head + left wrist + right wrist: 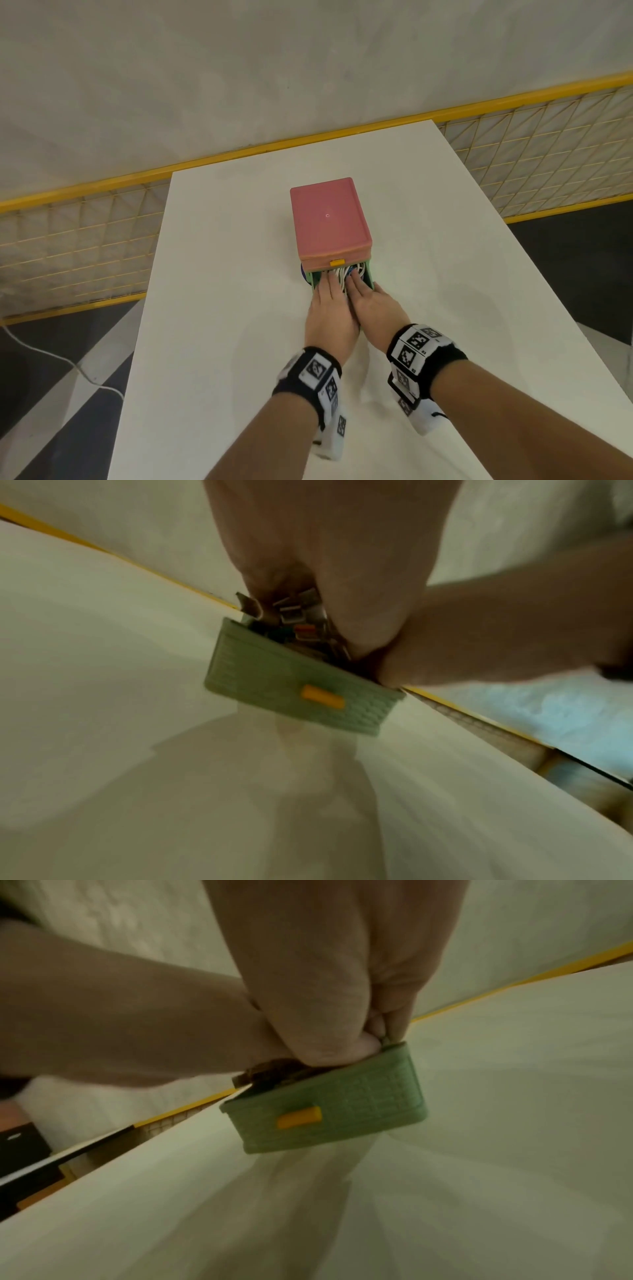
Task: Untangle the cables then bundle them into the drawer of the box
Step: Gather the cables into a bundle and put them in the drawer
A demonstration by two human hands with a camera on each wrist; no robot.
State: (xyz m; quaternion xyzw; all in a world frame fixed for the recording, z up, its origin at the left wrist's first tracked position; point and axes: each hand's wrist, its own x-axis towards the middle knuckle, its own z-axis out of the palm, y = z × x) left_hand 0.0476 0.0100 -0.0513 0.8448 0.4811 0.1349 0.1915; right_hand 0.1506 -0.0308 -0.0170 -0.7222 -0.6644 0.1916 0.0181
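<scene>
A pink box [330, 219] stands in the middle of the white table [222, 325]. Its green drawer [369, 279] is pulled out toward me and has a yellow handle [323, 696] on its front. White cables [340, 272] and a blue piece lie bundled inside. My left hand [329, 294] and right hand [363, 294] lie side by side over the drawer, fingers stretched into it and pressing on the cables. Cable plugs [298, 612] show under the left fingers [274, 582]. The right hand [325, 974] covers the drawer [342, 1112] from above.
A yellow-framed mesh fence [85, 240] runs behind the table's far edge. A white cord [51, 356] trails on the dark floor at the left. Something blue [303, 271] sticks out beside the drawer's left wall.
</scene>
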